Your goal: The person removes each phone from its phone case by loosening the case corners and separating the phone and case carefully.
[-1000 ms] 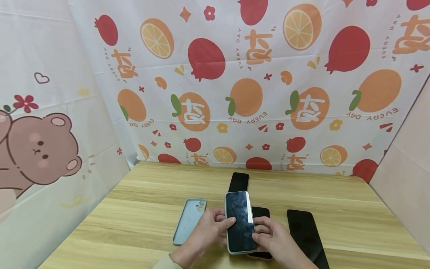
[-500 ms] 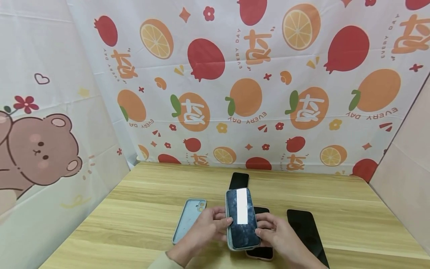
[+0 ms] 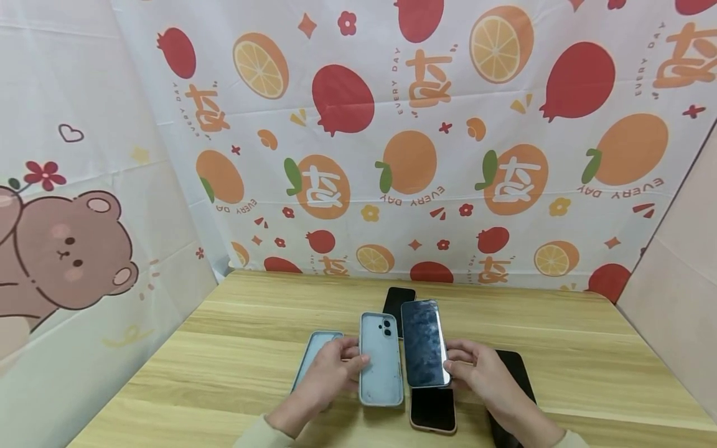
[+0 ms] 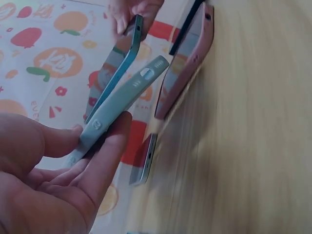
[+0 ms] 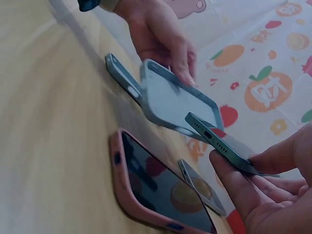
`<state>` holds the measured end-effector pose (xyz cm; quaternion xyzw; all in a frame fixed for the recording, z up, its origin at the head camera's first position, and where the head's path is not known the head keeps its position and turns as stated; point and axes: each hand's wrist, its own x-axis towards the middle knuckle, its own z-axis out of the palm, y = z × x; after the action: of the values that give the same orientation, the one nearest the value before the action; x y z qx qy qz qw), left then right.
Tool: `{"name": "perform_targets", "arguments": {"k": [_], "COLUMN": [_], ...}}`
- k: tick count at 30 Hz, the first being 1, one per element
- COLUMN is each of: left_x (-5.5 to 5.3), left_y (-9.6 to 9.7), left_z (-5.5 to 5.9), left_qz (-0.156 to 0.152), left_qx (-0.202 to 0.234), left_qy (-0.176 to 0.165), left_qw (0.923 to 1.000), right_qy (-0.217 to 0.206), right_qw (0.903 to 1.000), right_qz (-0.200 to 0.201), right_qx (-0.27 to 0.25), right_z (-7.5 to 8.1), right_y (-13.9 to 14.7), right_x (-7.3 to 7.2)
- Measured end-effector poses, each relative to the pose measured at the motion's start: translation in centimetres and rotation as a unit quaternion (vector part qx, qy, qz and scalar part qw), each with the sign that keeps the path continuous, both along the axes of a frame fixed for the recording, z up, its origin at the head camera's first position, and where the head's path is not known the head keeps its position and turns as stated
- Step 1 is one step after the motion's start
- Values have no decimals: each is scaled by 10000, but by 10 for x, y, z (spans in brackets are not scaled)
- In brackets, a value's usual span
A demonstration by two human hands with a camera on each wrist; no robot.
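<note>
My left hand (image 3: 332, 368) grips a pale blue phone case (image 3: 381, 361) by its left edge, thumb on the inner side and fingers beneath. The case's inside faces up, with camera holes at its top right. In my right hand (image 3: 476, 367) a bare phone (image 3: 426, 345) with a dark, shiny screen is pinched at its right edge. Its green-blue metal rim and charging port show in the right wrist view, on the phone (image 5: 219, 146). Phone and case are held side by side above the table, a narrow gap between them in the head view.
On the wooden table (image 3: 224, 348) a second pale blue case (image 3: 313, 354) lies left, partly behind my left hand. A phone in a pink case (image 3: 432, 410) lies below the held phone. A black phone (image 3: 396, 298) is farther back, another dark phone (image 3: 518, 367) at right.
The phone has come out of the pale blue case. My right hand has carried it up and right, while my left hand keeps the case, its inside now showing.
</note>
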<state>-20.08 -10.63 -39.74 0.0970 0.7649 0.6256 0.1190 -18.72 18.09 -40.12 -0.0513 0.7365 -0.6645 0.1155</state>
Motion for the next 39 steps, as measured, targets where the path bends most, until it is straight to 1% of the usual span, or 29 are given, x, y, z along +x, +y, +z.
{"name": "perform_targets", "arguments": {"k": [5,7,10,15,19,22,24,26,28,30,33,36,39], "left_x": [-2,-3,-5,-6,-5,-4,-3,-3,-3,-2,0,2,4], "left_y": [-7,-9,-10,-10,-7,-4,-3,-2,-1,1,3,5,6], "left_z": [0,-1,-4,-7,-8,-8,-7,-6,-5,-5,-3,-1,0], "left_qz": [8,-15,-19,-30,-47,-18,19,39,47,23,-40,-69,-29], "left_qx": [-336,-440,-611,-886,-1054,-1246,-1429,-1697,-1927,-2149,-2360,-2637,-2918], "left_qy": [24,67,151,274,506,704,819,986,1084,1153,1229,1347,1413], "left_qw": [9994,9990,9980,9957,9931,9897,9863,9806,9752,9698,9639,9551,9460], "right_qy": [-37,-69,-80,51,144,180,216,237,188,139,75,45,3], "right_qw": [9989,9980,9973,9968,9960,9952,9945,9939,9936,9938,9942,9948,9951], "right_qz": [-410,-571,-705,-765,-821,-830,-826,-798,-812,-801,-798,-779,-735], "right_qx": [232,269,209,205,316,486,612,718,766,760,716,658,659], "right_z": [1,2,1,-3,-5,-5,-5,-5,-6,-8,-12,-17,-21], "right_y": [6,9,12,17,17,15,14,13,13,13,14,15,15], "right_x": [-10,-16,-25,-42,-54,-63,-68,-73,-78,-82,-86,-89,-92]}}
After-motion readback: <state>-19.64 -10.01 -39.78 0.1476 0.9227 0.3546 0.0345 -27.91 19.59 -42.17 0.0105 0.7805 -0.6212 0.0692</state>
